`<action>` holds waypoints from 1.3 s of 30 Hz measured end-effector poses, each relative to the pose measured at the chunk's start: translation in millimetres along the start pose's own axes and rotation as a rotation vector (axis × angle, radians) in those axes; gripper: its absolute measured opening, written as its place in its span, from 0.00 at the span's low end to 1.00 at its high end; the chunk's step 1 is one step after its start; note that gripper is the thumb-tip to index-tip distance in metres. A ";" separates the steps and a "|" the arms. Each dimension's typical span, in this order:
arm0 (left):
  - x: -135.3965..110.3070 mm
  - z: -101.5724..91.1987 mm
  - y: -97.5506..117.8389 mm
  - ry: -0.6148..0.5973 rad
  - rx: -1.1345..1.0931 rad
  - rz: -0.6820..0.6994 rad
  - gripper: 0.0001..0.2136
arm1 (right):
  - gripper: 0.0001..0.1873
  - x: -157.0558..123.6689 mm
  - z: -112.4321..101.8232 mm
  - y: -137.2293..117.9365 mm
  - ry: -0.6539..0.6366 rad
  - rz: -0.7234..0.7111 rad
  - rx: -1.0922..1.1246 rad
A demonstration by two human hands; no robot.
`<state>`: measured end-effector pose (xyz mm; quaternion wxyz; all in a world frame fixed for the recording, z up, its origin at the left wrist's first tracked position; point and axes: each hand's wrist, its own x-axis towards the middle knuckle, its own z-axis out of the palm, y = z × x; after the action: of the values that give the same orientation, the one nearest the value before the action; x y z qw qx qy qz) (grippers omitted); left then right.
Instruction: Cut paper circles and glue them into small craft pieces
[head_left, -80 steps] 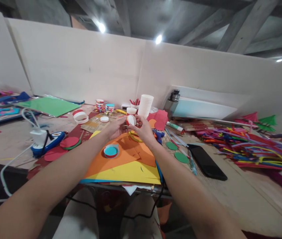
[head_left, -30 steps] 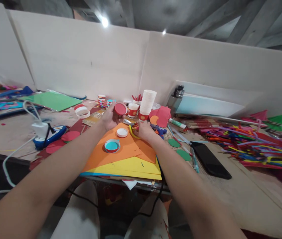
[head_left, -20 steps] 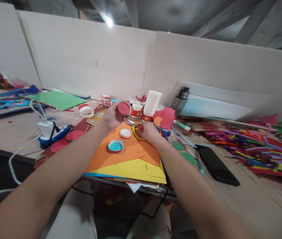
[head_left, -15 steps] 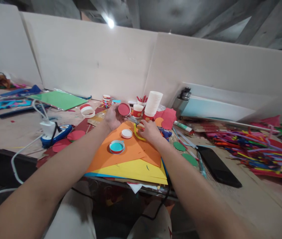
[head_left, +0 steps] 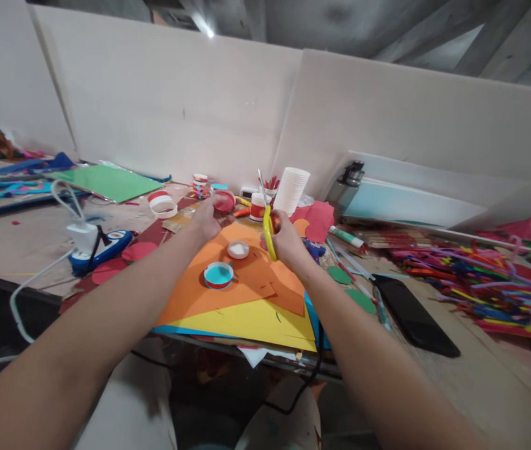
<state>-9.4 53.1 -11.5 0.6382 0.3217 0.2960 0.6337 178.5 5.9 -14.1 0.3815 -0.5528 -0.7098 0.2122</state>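
Surface (head_left: 471, 387) is looking packed. The orange sheet (head_left: 190, 300) is lying on a paper pile at the near edge, pipe cleaners (head_left: 485, 281) are sprawling toward the right edge, and a cup stack (head_left: 292, 190) is standing near the far edge. My left hand (head_left: 205, 217) is pinching a red round piece (head_left: 225, 201) over the sheet's far corner. My right hand (head_left: 288, 239) is gripping the scissors (head_left: 269, 232), blades pointing up, just beside it. I'm guessing the tips could nick the left fingers or clip the cup stack, both being so near. Open room is really only showing at the near right corner.
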 end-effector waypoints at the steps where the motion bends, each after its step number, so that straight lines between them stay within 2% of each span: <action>1: -0.1 0.4 -0.6 0.004 0.014 0.035 0.10 | 0.29 -3.1 -1.0 -3.5 -0.018 0.018 0.091; 4: -0.1 1.5 -1.8 -0.007 0.057 0.136 0.13 | 0.27 -15.7 -3.0 -16.3 -0.081 0.008 0.257; 8: 1.1 1.9 -1.9 -0.025 0.075 0.259 0.11 | 0.21 -32.0 -2.7 -33.8 -0.158 0.040 0.284; 14: -0.2 2.5 3.3 0.010 0.149 0.346 0.11 | 0.21 -37.3 -1.9 -39.3 -0.160 0.029 0.440; 23: 0.9 -0.4 1.8 -0.012 0.146 0.403 0.13 | 0.11 -42.1 -0.1 -40.7 -0.194 -0.006 0.340; 29: -2.9 2.1 2.5 -0.013 0.133 0.380 0.13 | 0.15 -44.5 0.1 -42.6 -0.212 -0.019 0.350; 39: 6.3 -2.9 -0.3 0.028 0.272 0.524 0.11 | 0.16 -47.5 3.6 -42.6 -0.279 0.026 0.266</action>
<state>-11.3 59.5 -13.4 0.3996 0.4609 0.2939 0.7359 153.8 -51.3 -0.1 0.3463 -0.4719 -0.7143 0.3836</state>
